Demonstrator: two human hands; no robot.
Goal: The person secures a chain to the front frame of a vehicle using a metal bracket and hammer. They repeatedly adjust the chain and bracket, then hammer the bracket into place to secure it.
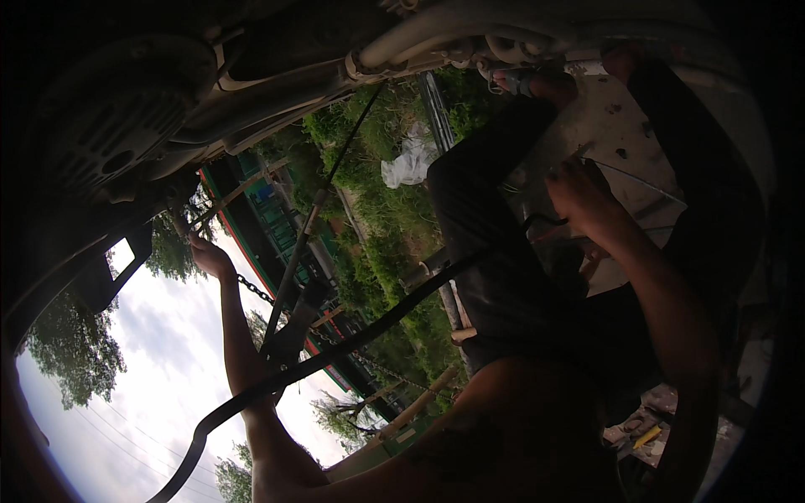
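Observation:
My left hand [210, 256] is raised at the left against the dark underside of a vehicle [285, 92]. Its fingers close at a small part there that shadow hides. On the right, my right hand [579, 194] is held low beside my bent leg, fingers curled round something dark that I cannot make out. A thin metal rod [641, 179] runs off to the right from near that hand. A long black bent strip, like a hose or cable [369, 331], crosses in front of my left arm and my leg, its far end close to my right hand.
A round slotted metal cover [122, 117] and pipes [453, 33] hang overhead. A chain [253, 289] and a dark strut [293, 268] are near my left forearm. Beyond are green plants [369, 226] and a white plastic bag [408, 159]. A yellow object [646, 437] lies lower right.

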